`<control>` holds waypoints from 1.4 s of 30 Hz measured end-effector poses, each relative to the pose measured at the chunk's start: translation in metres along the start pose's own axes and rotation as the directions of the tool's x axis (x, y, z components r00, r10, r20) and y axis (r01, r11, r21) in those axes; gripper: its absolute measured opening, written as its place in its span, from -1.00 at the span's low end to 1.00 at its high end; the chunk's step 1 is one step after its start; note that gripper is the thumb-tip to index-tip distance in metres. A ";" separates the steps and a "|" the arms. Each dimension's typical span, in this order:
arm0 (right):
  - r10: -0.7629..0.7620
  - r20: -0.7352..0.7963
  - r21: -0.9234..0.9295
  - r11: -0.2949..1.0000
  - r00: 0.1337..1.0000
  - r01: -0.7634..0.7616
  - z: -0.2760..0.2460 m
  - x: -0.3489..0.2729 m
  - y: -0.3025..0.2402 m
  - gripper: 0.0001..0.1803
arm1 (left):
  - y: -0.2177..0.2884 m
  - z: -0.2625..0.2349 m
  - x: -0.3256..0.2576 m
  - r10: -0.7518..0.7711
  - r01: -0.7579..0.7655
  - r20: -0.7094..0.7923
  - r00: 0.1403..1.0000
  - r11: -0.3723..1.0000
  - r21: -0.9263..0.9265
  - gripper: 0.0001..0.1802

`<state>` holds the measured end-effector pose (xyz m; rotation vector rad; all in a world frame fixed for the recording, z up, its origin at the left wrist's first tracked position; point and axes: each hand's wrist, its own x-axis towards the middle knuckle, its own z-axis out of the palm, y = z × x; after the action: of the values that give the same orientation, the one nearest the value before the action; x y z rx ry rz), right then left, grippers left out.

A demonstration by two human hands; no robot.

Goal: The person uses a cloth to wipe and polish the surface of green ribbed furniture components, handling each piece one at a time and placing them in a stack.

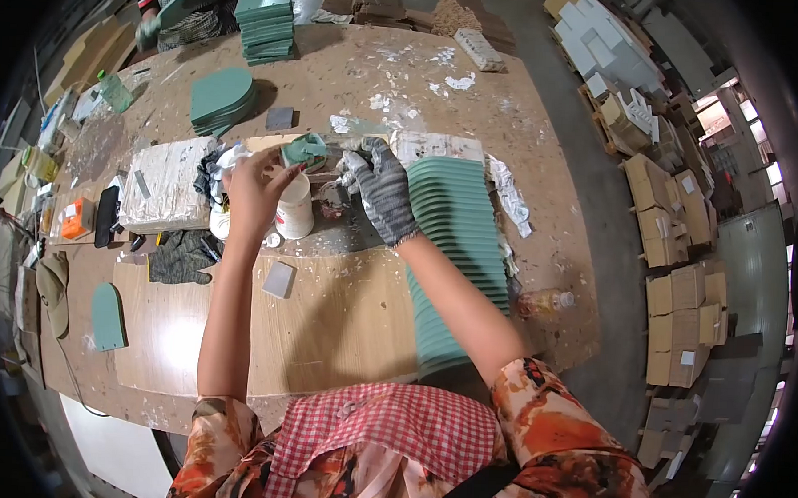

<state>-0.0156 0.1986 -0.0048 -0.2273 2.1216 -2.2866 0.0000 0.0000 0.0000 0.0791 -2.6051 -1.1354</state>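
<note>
- From my head view, the bare left hand [261, 185] has its thumb and fingers curved narrowly at the edge of a crumpled green piece [307, 150]; I cannot tell whether they grip it.
- The gloved right hand [385, 195] has its fingers bent forward, right of the green piece; I cannot tell whether it holds anything.
- I find the green piece between the two hands, just beyond a white pot [295, 212], which stands near the left hand.
- A long row of green panels [450, 207] passes beneath the right forearm [459, 305].
- On the pale board [351, 336], I see a small grey block [278, 279]; a dark glove [180, 258] lies to its left.
- Farther off, a rounded green stack [221, 99] sits on the worktable [327, 72].
- At the upper left, I see a co-worker's hand [148, 31].
</note>
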 end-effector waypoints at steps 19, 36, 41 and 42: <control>-0.465 0.219 -0.360 0.778 0.858 0.514 -0.038 -0.079 0.004 -0.79 | 0.015 0.018 -0.078 0.101 -0.082 0.010 0.995 0.860 -0.504 -0.52; -0.536 0.263 -0.307 0.742 0.802 0.596 -0.025 -0.085 0.016 -0.84 | -0.023 0.020 -0.104 -0.027 0.028 0.011 1.000 0.798 -0.602 -0.61; -0.537 0.311 -0.340 0.708 0.784 0.619 -0.036 -0.087 0.000 -0.86 | -0.013 0.028 -0.105 0.058 -0.040 0.010 0.998 0.798 -0.601 -0.55; -0.540 0.350 -0.372 0.670 0.765 0.643 -0.038 -0.086 0.002 -0.85 | -0.014 0.029 -0.104 0.069 -0.055 0.001 0.998 0.804 -0.592 -0.55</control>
<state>0.0649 0.2455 -0.0177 -1.3009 2.7334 -1.7554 0.0900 0.0279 -0.0545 -0.1553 -2.1236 -1.8715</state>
